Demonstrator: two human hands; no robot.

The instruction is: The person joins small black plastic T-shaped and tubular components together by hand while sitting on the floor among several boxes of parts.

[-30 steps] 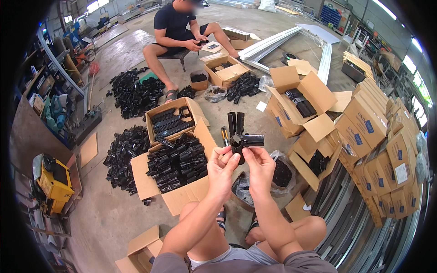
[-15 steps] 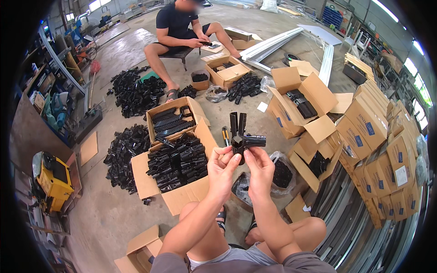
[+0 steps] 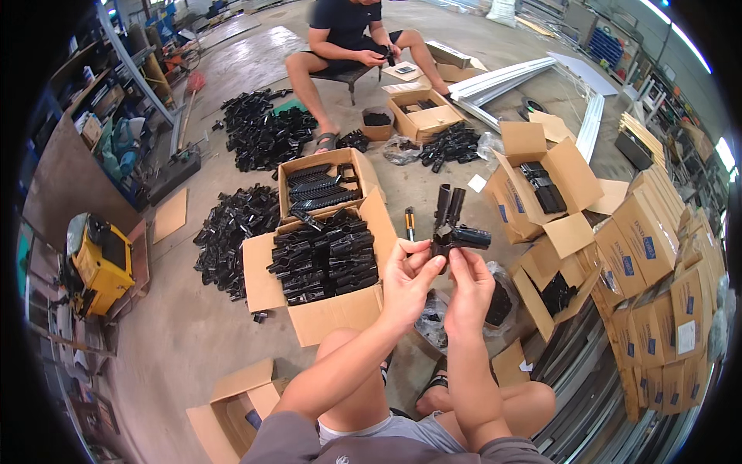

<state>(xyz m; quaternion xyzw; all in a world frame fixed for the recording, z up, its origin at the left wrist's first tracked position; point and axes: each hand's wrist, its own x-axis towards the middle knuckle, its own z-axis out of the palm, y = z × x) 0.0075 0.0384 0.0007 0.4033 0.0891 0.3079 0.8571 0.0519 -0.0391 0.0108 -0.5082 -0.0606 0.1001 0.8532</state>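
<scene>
A black plastic tube connector (image 3: 447,218) with several branching sleeves is held up in front of me, two of its arms pointing away and one to the right. My left hand (image 3: 410,280) pinches its near end from the left, thumb on top. From the right, the fingers of my right hand (image 3: 471,288) close on the same part, just under the side arm. Beyond my left hand an orange-and-black hand tool (image 3: 410,223) lies on the floor. To the left stands an open carton of stacked black connectors (image 3: 325,259).
Black parts lie in piles (image 3: 236,236) at left. Another carton (image 3: 328,185) of black parts stands behind the near one. A co-worker (image 3: 348,54) sits across, handling a small black part. Open boxes (image 3: 553,185), stacked cartons (image 3: 638,240) and long metal profiles (image 3: 595,379) line the right.
My view has swung left, so the scene sits further right. Both hands keep hold of the connector, which is tilted a little. The co-worker has raised a black part.
</scene>
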